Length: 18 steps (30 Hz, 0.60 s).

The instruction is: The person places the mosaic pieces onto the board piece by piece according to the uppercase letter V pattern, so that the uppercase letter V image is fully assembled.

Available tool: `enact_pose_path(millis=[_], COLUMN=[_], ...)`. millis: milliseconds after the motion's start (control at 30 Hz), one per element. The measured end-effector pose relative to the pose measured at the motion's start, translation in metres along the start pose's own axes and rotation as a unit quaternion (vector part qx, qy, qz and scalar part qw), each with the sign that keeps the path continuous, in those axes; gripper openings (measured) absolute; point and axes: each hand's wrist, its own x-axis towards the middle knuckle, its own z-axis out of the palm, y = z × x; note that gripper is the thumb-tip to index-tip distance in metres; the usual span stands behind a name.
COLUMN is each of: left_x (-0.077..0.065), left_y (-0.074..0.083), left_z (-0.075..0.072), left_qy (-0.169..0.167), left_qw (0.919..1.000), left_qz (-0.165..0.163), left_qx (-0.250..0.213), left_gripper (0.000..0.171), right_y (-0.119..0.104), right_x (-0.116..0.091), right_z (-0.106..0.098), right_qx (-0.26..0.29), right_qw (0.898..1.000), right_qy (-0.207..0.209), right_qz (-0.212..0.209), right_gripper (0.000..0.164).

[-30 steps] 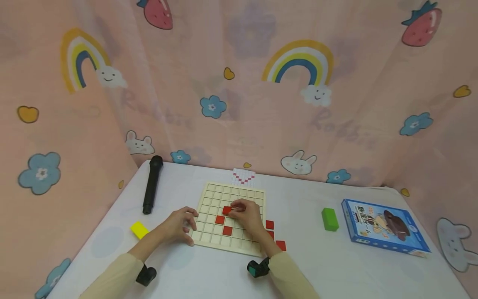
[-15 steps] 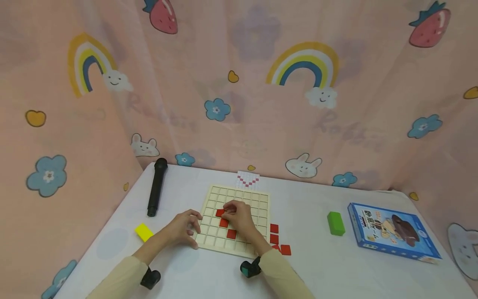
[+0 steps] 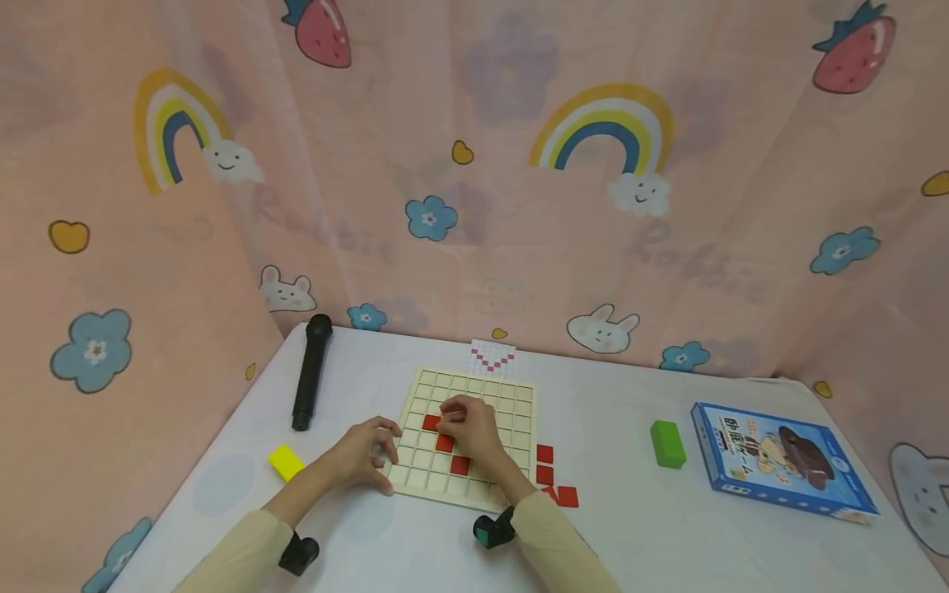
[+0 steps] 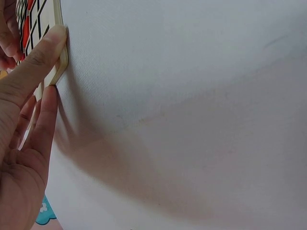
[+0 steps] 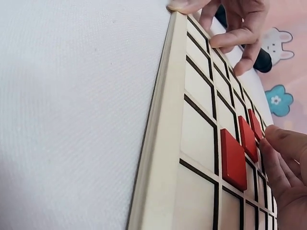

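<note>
From afar, I am bracing the gridded board with my left hand spread, while my right hand is working at the farthest red square tile on it; pinching or merely touching, I cannot tell. Seating seems underway; the next move is probably calling for the spare red tiles beside the board.

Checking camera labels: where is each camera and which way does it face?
Head: on the head, facing forward and down at the board; left grip, right grip, sleeves show.
Left wrist: worn there, facing table and board edge; left grip at left, right grip partly.
Right wrist: worn there, facing across board and red tiles; right grip at right, left grip at top.
Wrist views share board and both grips.
</note>
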Motion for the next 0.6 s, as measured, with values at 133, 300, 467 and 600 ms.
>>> enact_pose_path(millis=[133,300,467,600], left_x=[-0.001,0.000,-0.002,-0.003], left_y=[-0.001,-0.002,-0.002,0.000], left_z=[0.000,-0.001,-0.001,0.001], left_qy=[0.004,0.006,0.006,0.007], left_qw=[1.0000,0.9999,0.9999,1.0000], left_qz=[0.004,0.005,0.003,0.002], left_qx=[0.002,0.013,0.009,0.003], left_gripper=[0.036,0.037,0.037,0.037], right_y=[-0.002,0.003,0.009,0.014], right_x=[-0.006,-0.021,-0.047,-0.072], right_z=[-0.012,-0.040,-0.077,-0.110], right_qx=[0.008,0.011,0.000,-0.016], right_qw=[1.000,0.999,0.998,0.995], right_qy=[0.004,0.031,0.046,0.026], right_qz=[0.001,0.003,0.031,0.090], right_gripper=[0.020,0.021,0.021,0.023])
